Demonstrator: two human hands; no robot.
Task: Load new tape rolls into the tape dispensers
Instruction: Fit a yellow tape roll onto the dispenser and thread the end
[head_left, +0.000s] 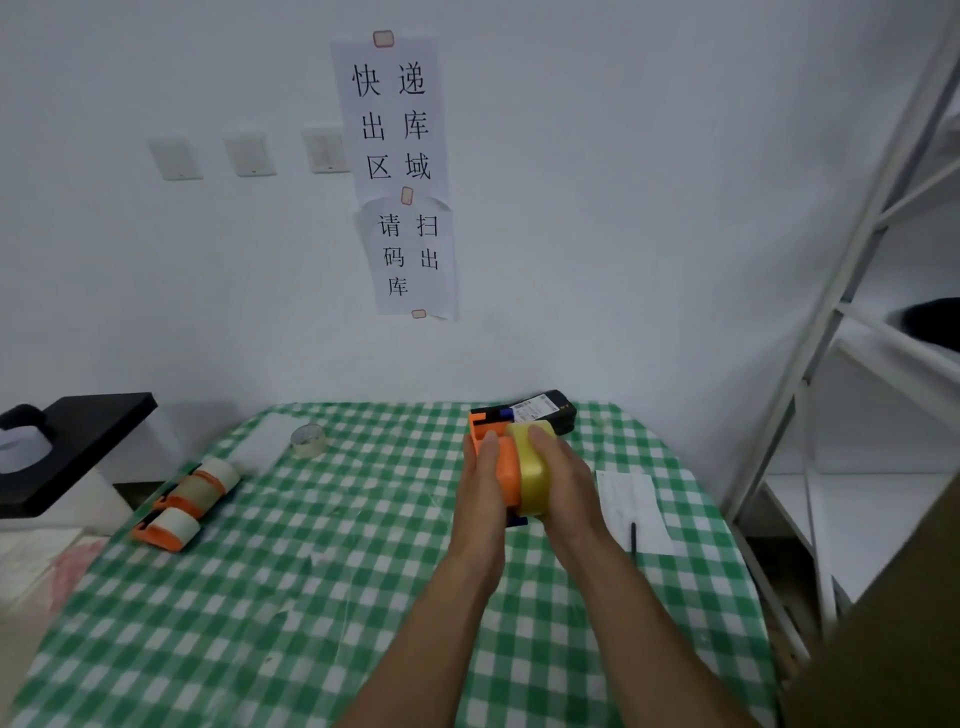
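An orange tape dispenser (506, 467) is held above the green checked table (311, 597), right of centre. My left hand (480, 488) lies flat against its left side. A yellowish tape roll (535, 483) sits against the dispenser's right side, and my right hand (563, 480) presses on it with fingers laid over the roll. Whether the roll is fully seated on the hub is hidden by my hands. Two more orange dispensers with tape rolls (182, 501) lie at the table's left edge. A small clear tape roll (308, 439) lies near the back left.
A black handheld scanner (545, 410) lies at the back of the table behind the dispenser. A paper sheet with a pen (631, 512) sits at the right. A white metal shelf frame (841, 332) stands to the right, a black stand (78, 441) to the left.
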